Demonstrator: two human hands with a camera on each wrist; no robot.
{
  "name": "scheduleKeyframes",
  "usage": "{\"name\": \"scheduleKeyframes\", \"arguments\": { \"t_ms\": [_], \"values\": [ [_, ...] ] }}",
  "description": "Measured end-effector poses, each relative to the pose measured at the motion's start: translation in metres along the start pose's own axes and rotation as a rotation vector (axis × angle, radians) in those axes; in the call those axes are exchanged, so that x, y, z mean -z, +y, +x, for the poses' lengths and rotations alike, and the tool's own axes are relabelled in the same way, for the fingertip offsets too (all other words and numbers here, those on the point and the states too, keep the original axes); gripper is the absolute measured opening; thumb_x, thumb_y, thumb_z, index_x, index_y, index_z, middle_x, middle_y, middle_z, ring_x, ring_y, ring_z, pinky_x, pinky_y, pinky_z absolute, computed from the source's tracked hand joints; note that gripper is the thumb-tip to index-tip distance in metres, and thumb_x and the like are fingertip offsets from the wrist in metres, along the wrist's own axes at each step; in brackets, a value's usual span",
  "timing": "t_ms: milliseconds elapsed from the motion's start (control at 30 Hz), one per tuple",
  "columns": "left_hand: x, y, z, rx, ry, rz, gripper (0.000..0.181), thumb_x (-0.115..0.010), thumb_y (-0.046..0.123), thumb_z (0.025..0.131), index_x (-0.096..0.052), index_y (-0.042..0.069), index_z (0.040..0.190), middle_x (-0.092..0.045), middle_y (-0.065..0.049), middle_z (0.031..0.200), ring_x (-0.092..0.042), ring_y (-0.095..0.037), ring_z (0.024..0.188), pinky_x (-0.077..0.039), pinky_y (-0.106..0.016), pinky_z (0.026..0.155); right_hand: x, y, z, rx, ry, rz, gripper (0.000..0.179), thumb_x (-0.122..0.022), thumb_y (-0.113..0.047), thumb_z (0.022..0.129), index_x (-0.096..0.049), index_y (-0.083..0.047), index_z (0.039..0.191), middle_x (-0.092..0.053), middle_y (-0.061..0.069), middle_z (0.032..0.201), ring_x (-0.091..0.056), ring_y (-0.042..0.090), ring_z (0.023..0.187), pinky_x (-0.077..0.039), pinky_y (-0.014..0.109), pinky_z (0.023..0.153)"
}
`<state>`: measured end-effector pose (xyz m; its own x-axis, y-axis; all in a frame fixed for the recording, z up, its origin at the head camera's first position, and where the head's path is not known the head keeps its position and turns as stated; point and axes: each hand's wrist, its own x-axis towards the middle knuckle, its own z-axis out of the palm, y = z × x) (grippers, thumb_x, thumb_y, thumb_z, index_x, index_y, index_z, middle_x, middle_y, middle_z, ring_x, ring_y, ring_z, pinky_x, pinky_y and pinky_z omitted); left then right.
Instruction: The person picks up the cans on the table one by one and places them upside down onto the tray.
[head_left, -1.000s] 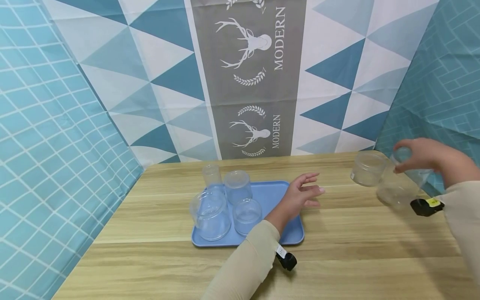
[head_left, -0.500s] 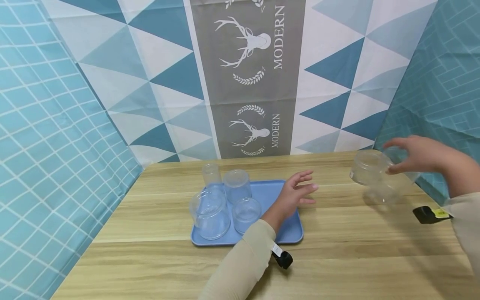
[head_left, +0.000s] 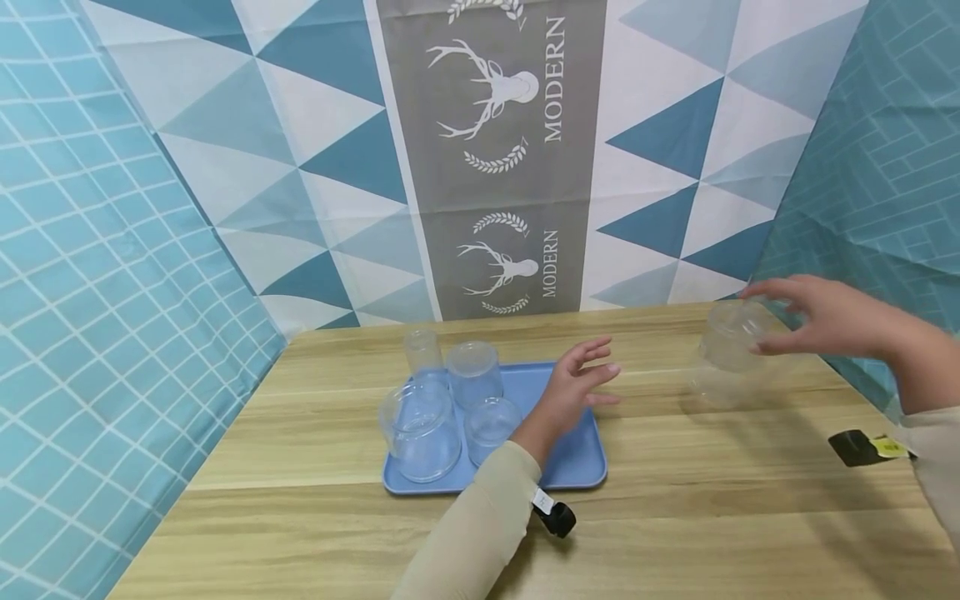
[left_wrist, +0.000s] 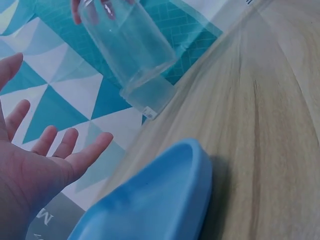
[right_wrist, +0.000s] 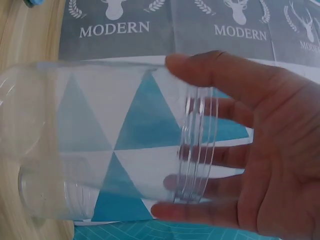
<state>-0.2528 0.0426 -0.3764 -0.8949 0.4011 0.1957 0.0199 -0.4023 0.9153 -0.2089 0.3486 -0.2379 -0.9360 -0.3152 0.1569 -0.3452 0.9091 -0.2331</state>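
Looks past halfway: four jars point(head_left: 475, 375) stand on the tray point(head_left: 581, 467); the held jar point(right_wrist: 120, 130) and one spare jar point(right_wrist: 45, 197) remain off it. Held jar is near the worktop's point(head_left: 675, 500) far right corner, long axis near upright, base down. Right hand point(head_left: 832, 317) grips its rim; left hand point(head_left: 573, 387) has fingers spread, holding nothing. Base contact unclear.

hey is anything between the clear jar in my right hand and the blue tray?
Yes, your left hand: in the head view it extends past the right edge of the blue tray, toward the clear jar. Nothing else visible stands between them.
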Motion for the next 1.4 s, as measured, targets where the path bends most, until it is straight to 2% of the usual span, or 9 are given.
{"name": "scheduleKeyframes", "arguments": {
  "t_ms": [300,433,533,700,800,933,1100,1233,1400],
  "values": [
    [0.0,0.006,-0.003,-0.038,-0.052,0.092,0.051,-0.069,0.001,0.086,-0.058,0.013,0.134,-0.051,-0.003,0.129,-0.054,-0.022,0.12,-0.048,-0.06,0.09,-0.005,-0.011,-0.005,0.048,0.092,0.087,0.076,-0.084,-0.03,0.076,-0.049,-0.004,0.139,-0.043,0.027,0.137,-0.053,0.051,0.11,-0.05,0.063,0.076],
    [-0.001,0.009,-0.005,-0.062,-0.049,0.182,0.053,-0.073,0.003,0.084,-0.06,0.02,0.133,-0.052,0.004,0.129,-0.054,-0.018,0.121,-0.055,-0.042,0.086,-0.006,-0.015,-0.009,0.065,0.134,0.122,0.075,-0.085,-0.024,0.076,-0.049,-0.005,0.139,-0.044,0.023,0.138,-0.053,0.047,0.11,-0.056,0.042,0.067],
    [-0.001,0.01,-0.007,-0.101,-0.05,0.263,0.054,-0.075,0.007,0.083,-0.061,0.024,0.132,-0.053,0.009,0.132,-0.053,-0.014,0.122,-0.055,-0.032,0.085,-0.007,-0.016,-0.012,0.067,0.165,0.164,0.075,-0.085,-0.02,0.076,-0.05,-0.007,0.14,-0.043,0.019,0.139,-0.052,0.043,0.112,-0.052,0.024,0.061],
    [-0.001,0.015,-0.01,-0.162,-0.059,0.355,0.059,-0.077,0.009,0.082,-0.058,0.027,0.135,-0.049,0.013,0.14,-0.051,-0.013,0.125,-0.054,-0.028,0.085,-0.009,-0.016,-0.016,0.071,0.204,0.226,0.074,-0.085,-0.016,0.076,-0.05,-0.013,0.141,-0.043,0.012,0.141,-0.051,0.034,0.111,-0.049,0.016,0.065],
    [-0.002,0.02,-0.011,-0.186,-0.064,0.358,0.063,-0.077,0.007,0.082,-0.055,0.027,0.137,-0.049,0.012,0.141,-0.05,-0.016,0.127,-0.054,-0.028,0.085,-0.01,-0.018,-0.017,0.065,0.223,0.247,0.073,-0.085,-0.016,0.076,-0.051,-0.018,0.141,-0.043,0.002,0.14,-0.05,0.016,0.111,-0.047,0.013,0.068],
    [-0.003,0.025,-0.012,-0.209,-0.073,0.287,0.066,-0.073,-0.001,0.082,-0.051,0.019,0.141,-0.049,0.007,0.141,-0.051,-0.022,0.127,-0.054,-0.032,0.088,-0.012,-0.021,-0.018,0.066,0.245,0.303,0.073,-0.084,-0.013,0.077,-0.051,-0.021,0.141,-0.041,-0.015,0.134,-0.042,-0.006,0.106,-0.045,0.008,0.069],
    [-0.003,0.03,-0.014,-0.157,-0.072,0.07,0.066,-0.064,-0.01,0.084,-0.047,0.011,0.144,-0.041,-0.004,0.146,-0.044,-0.031,0.131,-0.053,-0.051,0.088,-0.013,-0.021,-0.019,0.079,0.274,0.368,0.074,-0.082,-0.005,0.078,-0.049,-0.017,0.143,-0.039,-0.021,0.134,-0.041,-0.006,0.109,-0.044,0.005,0.068],
    [-0.003,0.034,-0.015,-0.092,-0.05,-0.092,0.063,-0.061,-0.006,0.086,-0.046,0.013,0.145,-0.033,-0.006,0.15,-0.037,-0.035,0.135,-0.046,-0.063,0.089,-0.015,-0.022,-0.019,0.069,0.297,0.396,0.074,-0.08,-0.003,0.078,-0.048,-0.016,0.144,-0.039,-0.021,0.134,-0.041,-0.005,0.109,-0.045,0.005,0.066],
    [-0.001,0.04,-0.018,-0.073,-0.041,-0.198,0.062,-0.061,0.001,0.087,-0.046,0.017,0.145,-0.029,-0.008,0.153,-0.035,-0.038,0.135,-0.043,-0.07,0.086,-0.017,-0.027,-0.019,0.088,0.307,0.465,0.074,-0.078,0.002,0.079,-0.048,-0.017,0.144,-0.04,-0.016,0.137,-0.044,-0.005,0.109,-0.049,0.01,0.064]
  ]
}}
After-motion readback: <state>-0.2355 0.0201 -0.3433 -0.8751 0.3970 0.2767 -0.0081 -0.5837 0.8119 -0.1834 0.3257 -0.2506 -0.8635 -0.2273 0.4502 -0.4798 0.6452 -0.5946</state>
